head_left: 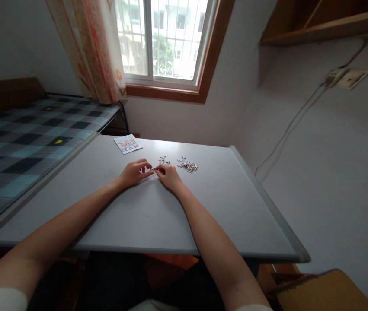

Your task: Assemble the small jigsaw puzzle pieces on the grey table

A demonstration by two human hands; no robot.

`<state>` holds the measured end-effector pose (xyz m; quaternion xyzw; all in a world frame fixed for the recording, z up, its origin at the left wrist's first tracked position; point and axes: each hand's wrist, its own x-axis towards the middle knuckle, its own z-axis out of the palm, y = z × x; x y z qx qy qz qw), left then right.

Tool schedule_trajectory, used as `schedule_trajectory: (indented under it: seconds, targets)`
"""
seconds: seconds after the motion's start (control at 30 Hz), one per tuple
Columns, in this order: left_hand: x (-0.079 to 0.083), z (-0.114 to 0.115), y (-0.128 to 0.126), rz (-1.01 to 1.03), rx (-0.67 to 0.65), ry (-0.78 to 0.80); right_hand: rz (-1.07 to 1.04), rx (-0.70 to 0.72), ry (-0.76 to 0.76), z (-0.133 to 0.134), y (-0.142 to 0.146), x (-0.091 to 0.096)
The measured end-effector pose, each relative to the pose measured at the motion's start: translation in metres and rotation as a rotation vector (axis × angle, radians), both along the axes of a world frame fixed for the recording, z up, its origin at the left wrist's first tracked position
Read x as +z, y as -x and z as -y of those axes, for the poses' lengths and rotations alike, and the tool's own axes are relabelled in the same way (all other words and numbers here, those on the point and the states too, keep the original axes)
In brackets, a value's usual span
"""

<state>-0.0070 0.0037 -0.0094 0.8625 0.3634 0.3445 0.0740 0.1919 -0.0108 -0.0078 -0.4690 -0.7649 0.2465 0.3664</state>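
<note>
You've got a small puzzle piece (152, 169) pinched between your left hand's (136, 172) and right hand's (170, 176) fingertips. Loose pieces (188, 165) sit just past your right hand, which partly blocks the nearer cluster (164, 161); picture card's (128, 144) off left.

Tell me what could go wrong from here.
The small piece at the fingertips of the left hand and right hand could slip. The right hand sits close to the loose cluster and might scatter it. That cluster could also mix with the larger pile beside it.
</note>
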Motion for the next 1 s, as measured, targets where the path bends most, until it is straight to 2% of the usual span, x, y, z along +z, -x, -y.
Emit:
schedule_trajectory:
  seconds: [0.27, 0.57, 1.0]
  targets:
    - [0.0002, 0.0004, 0.0003, -0.023, 0.003, 0.03, 0.026, -0.002, -0.031, -0.0019, 0.0045, -0.0008]
    - [-0.003, -0.0019, 0.0014, 0.026, 0.051, 0.003, -0.221, 0.006, 0.133, -0.0036, 0.0022, -0.0001]
    - [-0.0007, 0.0028, -0.0014, 0.002, 0.088, 0.006, -0.257, -0.025, 0.134, -0.0017, 0.0033, -0.0003]
